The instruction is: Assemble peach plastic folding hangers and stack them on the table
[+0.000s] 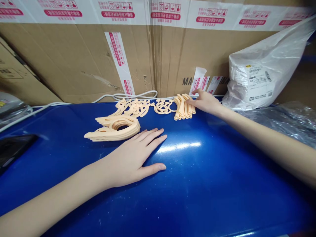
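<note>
My left hand (138, 158) lies flat, palm down, on the blue table (197, 191), fingers stretched and thumb apart. Its fingertips are beside a neat stack of curved beige plastic pieces (116, 134), which look like hanger arms. My right hand (206, 102) reaches to the back of the table. Its thumb lies against the right end of a row of narrow beige strips (183, 107), with the index finger stretched out apart from it. Between the two groups are loose curved pieces (135, 107) and some thin hook-like pieces (163, 107). My right hand's other fingers are hidden.
Taped cardboard boxes (81, 59) stand along the back edge. A white cable (103, 97) runs in front of them. At the right are a white plastic-wrapped package (259, 72) and clear plastic film (291, 118). A black flat object (14, 149) lies at the left.
</note>
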Motion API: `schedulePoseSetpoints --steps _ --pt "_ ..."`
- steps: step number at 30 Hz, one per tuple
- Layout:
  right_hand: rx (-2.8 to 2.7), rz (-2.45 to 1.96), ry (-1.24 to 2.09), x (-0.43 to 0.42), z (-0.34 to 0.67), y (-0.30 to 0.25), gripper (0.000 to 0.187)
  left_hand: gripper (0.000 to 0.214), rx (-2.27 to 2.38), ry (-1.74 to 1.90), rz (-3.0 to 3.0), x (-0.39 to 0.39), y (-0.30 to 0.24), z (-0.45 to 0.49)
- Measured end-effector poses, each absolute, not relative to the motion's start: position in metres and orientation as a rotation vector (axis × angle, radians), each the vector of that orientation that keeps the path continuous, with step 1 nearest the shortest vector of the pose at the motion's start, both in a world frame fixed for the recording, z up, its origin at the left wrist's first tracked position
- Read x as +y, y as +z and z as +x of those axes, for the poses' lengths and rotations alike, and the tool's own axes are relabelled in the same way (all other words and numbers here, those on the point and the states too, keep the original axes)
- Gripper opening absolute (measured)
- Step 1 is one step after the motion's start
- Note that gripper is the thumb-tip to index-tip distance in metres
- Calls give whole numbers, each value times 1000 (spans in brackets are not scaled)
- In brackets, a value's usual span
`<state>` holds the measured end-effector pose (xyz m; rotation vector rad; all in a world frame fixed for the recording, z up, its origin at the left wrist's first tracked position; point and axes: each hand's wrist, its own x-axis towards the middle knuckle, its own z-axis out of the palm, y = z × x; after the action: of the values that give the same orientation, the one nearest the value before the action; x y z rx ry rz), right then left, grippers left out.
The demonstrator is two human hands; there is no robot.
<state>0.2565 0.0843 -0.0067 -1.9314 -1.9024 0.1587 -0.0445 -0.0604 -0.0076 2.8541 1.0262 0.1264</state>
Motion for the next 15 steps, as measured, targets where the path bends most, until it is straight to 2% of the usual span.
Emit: schedulePoseSetpoints --steps 9,15 --pt "-1906 -1977 -122 71 249 11 57 73 1011 142 2843 -60 -8 -45" --pt "-1981 -1766 -203 49 249 50 51 73 1009 120 2842 -63 -6 -45"
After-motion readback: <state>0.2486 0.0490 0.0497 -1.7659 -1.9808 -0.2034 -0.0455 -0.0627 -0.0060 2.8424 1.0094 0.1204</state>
